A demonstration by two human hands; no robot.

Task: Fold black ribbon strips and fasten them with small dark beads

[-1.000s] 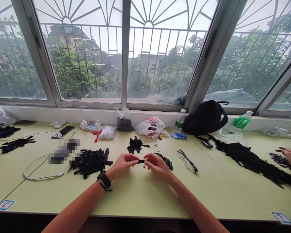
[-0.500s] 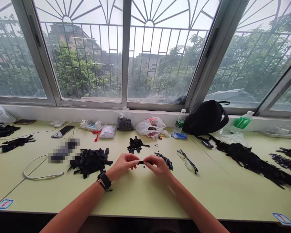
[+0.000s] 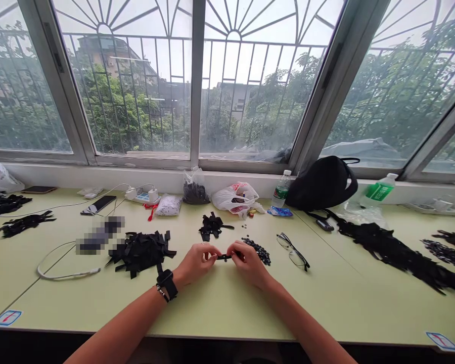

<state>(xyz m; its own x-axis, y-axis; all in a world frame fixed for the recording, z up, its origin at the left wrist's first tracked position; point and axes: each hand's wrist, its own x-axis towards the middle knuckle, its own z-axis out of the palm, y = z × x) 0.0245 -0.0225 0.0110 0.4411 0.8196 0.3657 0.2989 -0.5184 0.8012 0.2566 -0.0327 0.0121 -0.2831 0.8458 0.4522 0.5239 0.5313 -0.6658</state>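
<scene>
Between my two hands a short black fabric strip [image 3: 224,257] is stretched level, just above the table. My left hand [image 3: 197,264] pinches its left end, and my right hand [image 3: 249,263] pinches the right end. Right of my right hand lies a heap of small dark round pieces [image 3: 261,251], which look like snaps or beads. A large pile of black strips [image 3: 142,252] rests left of my left hand. Beyond my hands is a smaller pile of black strips [image 3: 212,226], some with small shiny dots.
Eyeglasses [image 3: 293,251] lie to the right, and a white cable [image 3: 66,277] curls at the left. Along the window stand a power strip [image 3: 141,196], plastic bags [image 3: 235,198], a bottle [image 3: 281,190] and a black bag [image 3: 320,184]. More black strips [image 3: 398,253] spread at far right, near another person's hand.
Both hands have come slightly lower with the strip, and their fingers have shifted along it. My left wrist has turned a little. The piles look the same.
</scene>
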